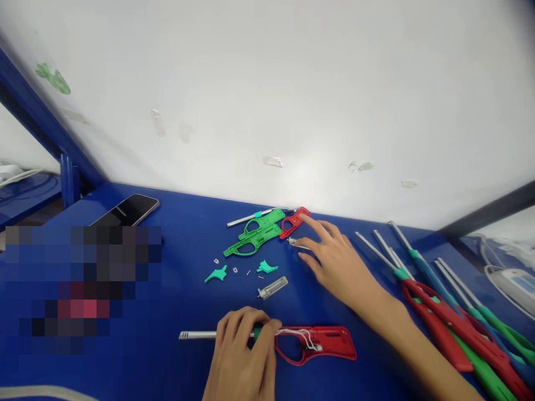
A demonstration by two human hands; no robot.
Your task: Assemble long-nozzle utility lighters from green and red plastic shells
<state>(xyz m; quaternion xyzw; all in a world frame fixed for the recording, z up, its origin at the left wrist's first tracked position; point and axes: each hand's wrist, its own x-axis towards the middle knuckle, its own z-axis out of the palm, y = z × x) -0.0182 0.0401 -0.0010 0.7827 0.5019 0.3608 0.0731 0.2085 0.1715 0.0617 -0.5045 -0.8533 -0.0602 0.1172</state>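
Observation:
My left hand [246, 348] is closed around the neck of a red lighter half-shell [345, 342], where a metal tube [197, 335] joins it; white wires lie inside the shell. Reaching forward, my right hand [330, 253] has its fingers apart, over a small red shell piece [297, 220] and a small clear part [291, 241]. Two green half-shells [254, 242] lie left of it, with another metal tube [242, 219] behind. Between my hands are a clear fuel tank [273, 288], teal triggers [267, 267] and tiny metal bits.
Several assembled lighters [438, 320] in red, green and blue lie at the right. A phone [129, 210] rests at the back left beside a pixelated area. A white wall [251, 100] rises behind the blue table [179, 250].

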